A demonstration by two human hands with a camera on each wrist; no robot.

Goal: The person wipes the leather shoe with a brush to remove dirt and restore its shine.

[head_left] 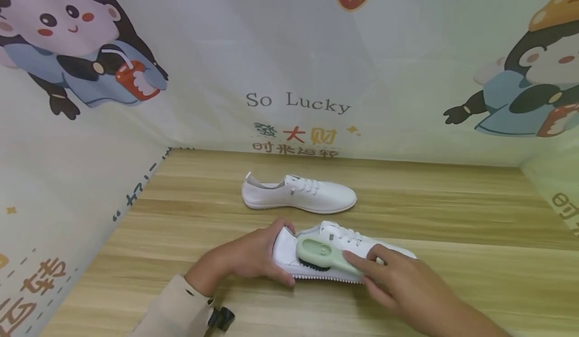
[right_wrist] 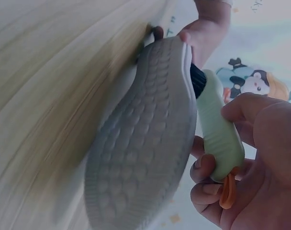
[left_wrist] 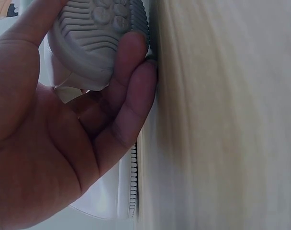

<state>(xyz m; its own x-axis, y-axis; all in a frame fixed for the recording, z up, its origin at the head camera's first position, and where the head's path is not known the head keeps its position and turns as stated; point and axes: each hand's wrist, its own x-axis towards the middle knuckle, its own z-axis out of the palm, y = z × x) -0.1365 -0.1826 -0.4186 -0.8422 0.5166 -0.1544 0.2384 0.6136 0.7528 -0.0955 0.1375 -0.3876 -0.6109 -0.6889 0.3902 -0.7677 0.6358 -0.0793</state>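
A white lace-up shoe [head_left: 285, 250] lies tilted at the front, its grey studded sole [right_wrist: 140, 124] turned toward the right wrist camera. My left hand [head_left: 255, 254] grips it by the heel, thumb on the near side and fingers around the back. The right hand [head_left: 398, 282] holds a pale green brush [head_left: 316, 249] by its handle, where an orange loop [right_wrist: 228, 190] hangs from the end. Dark bristles [right_wrist: 198, 79] touch the side of the shoe near the heel. Behind it stands a second white shoe [head_left: 316, 196], upright, toe to the right and touched by neither hand.
Both shoes are on a wood-grain tabletop [head_left: 190, 216]. Printed cloth walls [head_left: 203, 76] with cartoon figures and lettering enclose its back and sides. A small black object [head_left: 221, 319] is by the left wrist, below the beige sleeve [head_left: 174, 309].
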